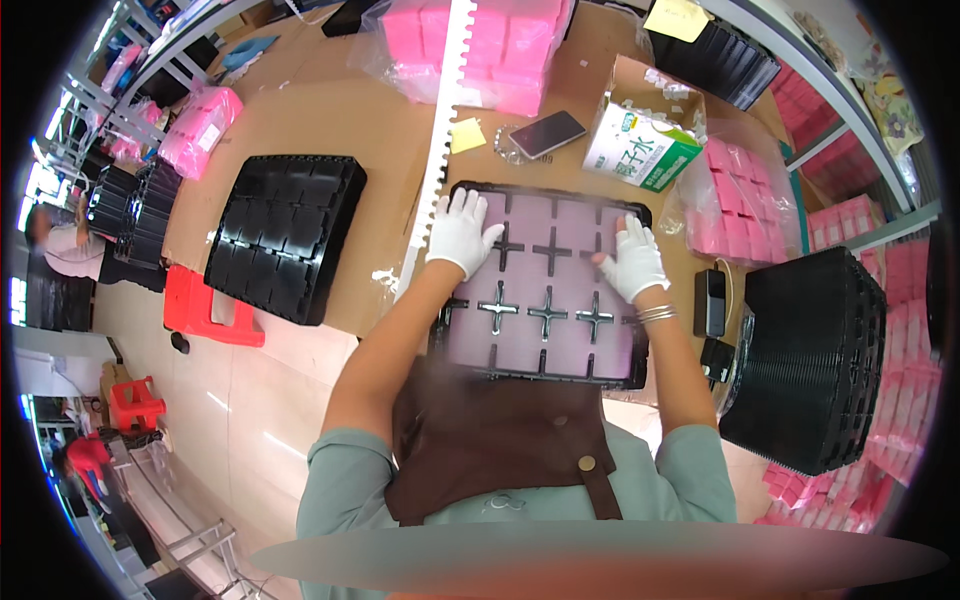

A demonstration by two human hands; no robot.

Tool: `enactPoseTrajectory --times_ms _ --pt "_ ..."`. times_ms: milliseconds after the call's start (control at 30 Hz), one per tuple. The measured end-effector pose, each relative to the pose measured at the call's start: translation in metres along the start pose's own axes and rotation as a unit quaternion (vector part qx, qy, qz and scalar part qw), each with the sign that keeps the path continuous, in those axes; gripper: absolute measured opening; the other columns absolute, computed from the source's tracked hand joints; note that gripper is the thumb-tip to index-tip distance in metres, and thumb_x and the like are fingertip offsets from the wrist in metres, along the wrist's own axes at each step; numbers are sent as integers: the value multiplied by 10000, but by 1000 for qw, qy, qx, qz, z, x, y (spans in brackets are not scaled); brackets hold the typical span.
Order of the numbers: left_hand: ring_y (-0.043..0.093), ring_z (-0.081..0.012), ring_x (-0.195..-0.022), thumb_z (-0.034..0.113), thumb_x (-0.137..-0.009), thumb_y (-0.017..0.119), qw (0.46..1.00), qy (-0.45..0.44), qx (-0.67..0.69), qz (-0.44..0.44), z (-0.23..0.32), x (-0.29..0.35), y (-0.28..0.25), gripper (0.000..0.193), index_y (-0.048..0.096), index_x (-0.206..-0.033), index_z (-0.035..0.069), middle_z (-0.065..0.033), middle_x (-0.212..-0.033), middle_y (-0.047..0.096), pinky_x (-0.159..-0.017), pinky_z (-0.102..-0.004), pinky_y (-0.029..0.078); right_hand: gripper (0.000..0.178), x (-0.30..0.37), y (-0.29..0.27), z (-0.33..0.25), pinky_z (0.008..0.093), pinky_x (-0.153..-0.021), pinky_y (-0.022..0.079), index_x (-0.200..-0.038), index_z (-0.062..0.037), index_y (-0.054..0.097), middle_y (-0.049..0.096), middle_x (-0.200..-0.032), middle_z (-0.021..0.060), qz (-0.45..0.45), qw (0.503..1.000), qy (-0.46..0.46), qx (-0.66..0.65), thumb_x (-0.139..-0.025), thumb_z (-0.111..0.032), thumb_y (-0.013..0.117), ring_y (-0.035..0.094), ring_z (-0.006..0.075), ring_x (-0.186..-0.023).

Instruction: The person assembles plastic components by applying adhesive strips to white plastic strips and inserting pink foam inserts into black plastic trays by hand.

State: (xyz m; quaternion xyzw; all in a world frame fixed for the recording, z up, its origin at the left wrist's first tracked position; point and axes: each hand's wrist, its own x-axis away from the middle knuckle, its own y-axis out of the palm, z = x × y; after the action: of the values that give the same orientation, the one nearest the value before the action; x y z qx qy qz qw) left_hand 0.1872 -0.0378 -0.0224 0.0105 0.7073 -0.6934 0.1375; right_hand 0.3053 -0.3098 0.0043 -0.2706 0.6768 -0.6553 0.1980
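In front of me lies a black plastic tray [641, 352] with raised cross-shaped dividers. Pale pink-lilac material fills its compartments; whether it is one sheet or separate pieces I cannot tell. My left hand [463, 232], in a white glove, lies on the tray's upper left part, fingers stretched away from me and thumb apart. Along the upper right edge rests my right hand [635, 260], also gloved, with its fingers extended and thumb out over the pink material. Neither hand wraps around anything. Bangles circle the right wrist.
A stack of black trays [285, 235] sits left, beyond a white toothed strip [437, 150]. Nested black trays [805, 360] stand right. Farther off are wrapped pink blocks [475, 45], a phone [547, 134], a cut carton [640, 140] and bagged pink blocks [740, 200]. Red stool [200, 310] at left.
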Motion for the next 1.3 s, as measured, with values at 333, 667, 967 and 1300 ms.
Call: enactPoseTrajectory --times_ms 333,667,967,1300 --pt "373 -266 -1266 301 -829 545 918 324 136 -183 -10 121 -59 494 450 -1256 71 -97 -1332 422 -1061 -465 236 614 134 10 12 453 -1024 313 -1234 16 471 496 -1240 219 33 945 -271 -179 -860 -470 461 446 399 -1166" --pt "454 -226 -1193 252 -852 522 915 323 185 -156 -23 160 -72 255 611 -1043 108 -32 -1156 579 -1067 -462 233 444 162 -1 22 433 -1004 351 -1022 -6 621 601 -1109 148 17 935 -265 -236 -869 -404 501 516 331 -1108" --pt "564 -308 -967 212 -782 648 943 -104 309 -74 -8 164 -68 313 585 -1028 29 -117 -959 623 -878 -403 454 124 173 16 48 411 -801 480 -804 -12 610 629 -859 166 163 955 -125 -212 -774 -132 598 592 353 -791" --pt "527 -379 -1025 319 -714 737 919 -276 259 -112 19 172 -37 723 403 -1251 -31 -222 -1140 453 -873 -403 453 542 168 42 -3 381 -729 484 -983 29 557 586 -929 179 87 928 271 -238 -634 -310 794 594 315 -822"
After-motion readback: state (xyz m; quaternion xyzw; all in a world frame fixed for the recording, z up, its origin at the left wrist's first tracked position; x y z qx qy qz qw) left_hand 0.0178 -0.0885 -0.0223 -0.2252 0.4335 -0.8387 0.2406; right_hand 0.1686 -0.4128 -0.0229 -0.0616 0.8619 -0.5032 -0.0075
